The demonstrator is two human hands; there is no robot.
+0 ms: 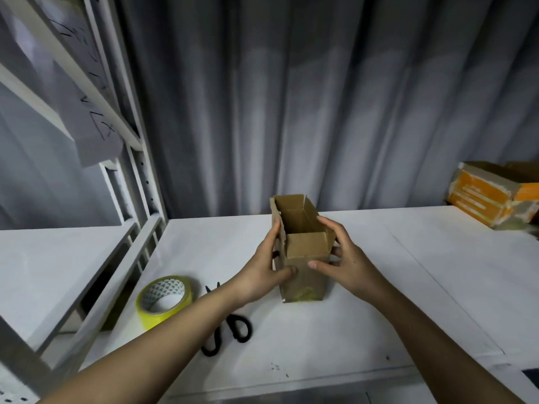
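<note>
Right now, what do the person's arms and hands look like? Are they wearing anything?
Both are bare. The left hand and right hand wear no gloves, rings, watch or bracelet. The left forearm and right forearm show no sleeve as far as the picture reaches. Nails look short and plain; the right hand has a tiny dark spot on its back.

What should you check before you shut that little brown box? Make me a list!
1. Box held steady: ok, the left hand and right hand grip the cardboard box upright on the table.
2. Is the near flap folded in: ok.
3. Other flaps down: not ok, they stand up.
4. Anything inside: cannot tell, the near flap hides part.
5. Are the tape roll and scissors handy: ok, both lie left of the box.
</note>
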